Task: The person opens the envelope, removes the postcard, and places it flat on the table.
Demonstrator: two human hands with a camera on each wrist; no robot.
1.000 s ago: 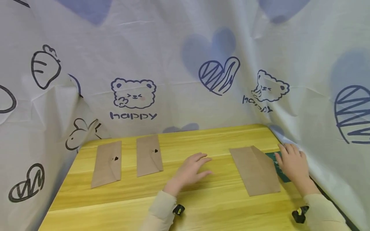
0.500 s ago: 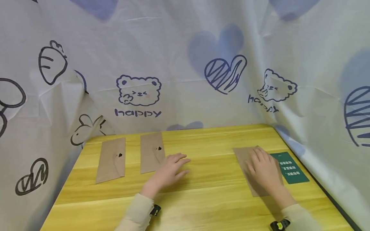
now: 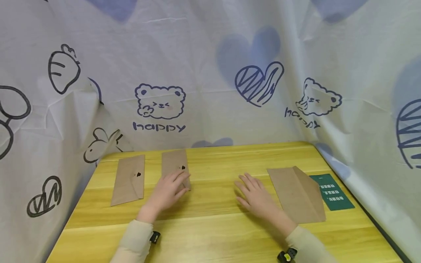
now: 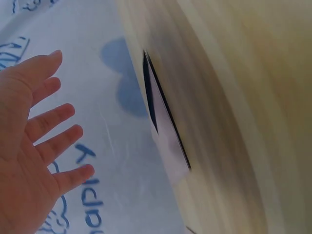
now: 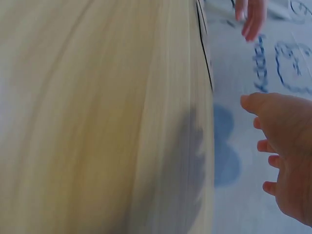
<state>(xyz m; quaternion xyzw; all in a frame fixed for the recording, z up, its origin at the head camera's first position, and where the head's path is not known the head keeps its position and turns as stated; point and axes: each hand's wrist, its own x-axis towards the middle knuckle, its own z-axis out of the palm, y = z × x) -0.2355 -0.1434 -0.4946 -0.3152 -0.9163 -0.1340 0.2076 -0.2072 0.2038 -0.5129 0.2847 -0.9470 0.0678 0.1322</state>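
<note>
My left hand [image 3: 166,191] hovers over the lower part of a brown paper envelope [image 3: 174,160] with a small black mark on its flap. In the left wrist view its fingers [image 4: 58,119] are spread and hold nothing, with the envelope [image 4: 168,141] on the table beyond. My right hand [image 3: 258,199] is above the table's middle, fingers loosely extended and holding nothing. To its right lies another brown envelope [image 3: 292,197] with its flap unfolded to the right. A green card [image 3: 333,193] with white writing sits against that flap's right side.
A third brown envelope [image 3: 128,182], with a similar black mark, lies at the left of the yellow wood-grain table [image 3: 210,233]. White cloth [image 3: 204,73] with blue drawings hangs behind the table and along both sides.
Both hands have moved left: the right from the green card, across the open envelope, to the table's middle; the left from the table's middle to over the second envelope. The envelopes stay put.
</note>
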